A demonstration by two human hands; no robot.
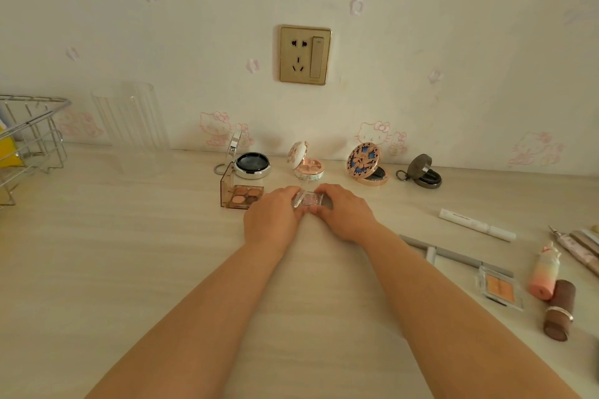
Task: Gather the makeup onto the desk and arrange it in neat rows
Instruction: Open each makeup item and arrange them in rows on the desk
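A small clear case of pink glitter shadow (310, 198) sits mid-desk, its lid raised. My left hand (274, 215) and my right hand (343, 210) hold it from either side, fingers curled round its edges. Left of it lies an open brown eyeshadow palette (241, 196). Behind, along the wall, stand open compacts: a silver one (248, 163), a white floral one (306, 163), a rose-gold and blue one (368, 163) and a dark one (423, 172). At the right lie a white tube (476, 224), an orange blush case (499, 288), a pink bottle (544, 274) and a brown lipstick (559, 311).
A wire rack (30, 139) stands at the far left with a clear ribbed cup (129, 118) beside it. Grey pencils (444, 253) and patterned sticks (577, 246) lie at the right edge. A gold wall socket (304, 54) is above the desk (129, 253).
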